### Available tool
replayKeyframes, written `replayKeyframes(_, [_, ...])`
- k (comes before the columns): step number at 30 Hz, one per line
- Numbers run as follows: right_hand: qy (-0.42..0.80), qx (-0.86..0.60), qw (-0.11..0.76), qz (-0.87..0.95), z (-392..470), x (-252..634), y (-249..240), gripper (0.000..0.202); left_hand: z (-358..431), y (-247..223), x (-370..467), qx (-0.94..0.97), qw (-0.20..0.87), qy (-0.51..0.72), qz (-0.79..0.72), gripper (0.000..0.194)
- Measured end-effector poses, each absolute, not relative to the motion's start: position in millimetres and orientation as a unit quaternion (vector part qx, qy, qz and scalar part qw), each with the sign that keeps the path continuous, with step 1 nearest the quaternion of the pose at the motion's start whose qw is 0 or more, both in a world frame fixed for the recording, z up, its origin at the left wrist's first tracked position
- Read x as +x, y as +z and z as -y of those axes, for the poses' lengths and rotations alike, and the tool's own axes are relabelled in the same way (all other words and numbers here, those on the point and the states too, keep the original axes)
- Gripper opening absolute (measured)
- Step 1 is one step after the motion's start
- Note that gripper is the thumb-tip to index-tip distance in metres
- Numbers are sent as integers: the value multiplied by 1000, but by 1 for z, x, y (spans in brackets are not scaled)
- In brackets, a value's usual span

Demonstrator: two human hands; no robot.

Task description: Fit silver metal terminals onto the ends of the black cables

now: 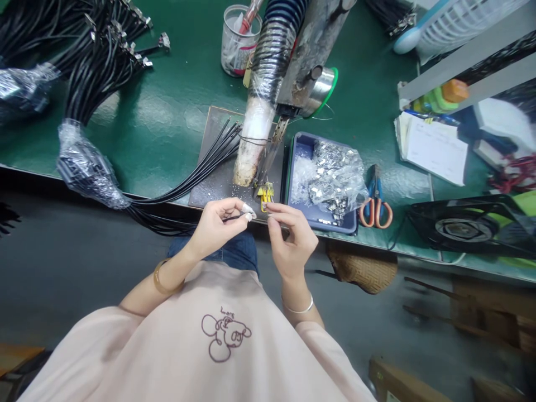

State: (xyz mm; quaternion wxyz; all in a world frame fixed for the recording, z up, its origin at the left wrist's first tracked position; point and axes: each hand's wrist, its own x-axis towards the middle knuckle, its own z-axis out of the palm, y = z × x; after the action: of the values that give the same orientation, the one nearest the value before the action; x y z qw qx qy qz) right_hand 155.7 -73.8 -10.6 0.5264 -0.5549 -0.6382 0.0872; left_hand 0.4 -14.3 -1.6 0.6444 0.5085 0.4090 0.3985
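Note:
My left hand (pixel 224 223) pinches the end of a black cable just in front of the bench edge, with white covers on its fingertips. My right hand (pixel 292 231) is beside it, thumb and fingers drawn together near a yellow clip fixture (pixel 265 195); whatever they hold is too small to make out. Several black cables (pixel 196 181) run from the left onto a dark board (pixel 209 151). Above the fixture are a metal soldering tip (pixel 274 148) and a wrapped hose (pixel 254 134). A blue tray (pixel 349 224) with small metal connectors (pixel 335 173) in plastic lies right of the board.
Orange-handled cutters (pixel 376 201) lie right of the tray, and a black fan (pixel 469 228) stands farther right. A solder spool (pixel 322 92) and a cup of tools (pixel 234 47) are at the back. Bundled cables (pixel 96 72) cover the left. Papers (pixel 433 146) lie at the right.

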Motion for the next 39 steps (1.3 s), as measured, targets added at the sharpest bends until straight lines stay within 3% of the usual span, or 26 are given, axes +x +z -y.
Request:
replayKeyframes(5, [151,-546,556,608,78,154,-17,14,10,-1,-2,493,665,403,-390,9])
replayKeyframes(24, [-72,-509,451,729,62,153,-13,21,3,-7,5,468,662,428,-400,7])
replayKeyframes(39, [-90,-502,447,735,51,152,-12,22,-8,5,7,459,646,422,-440,6])
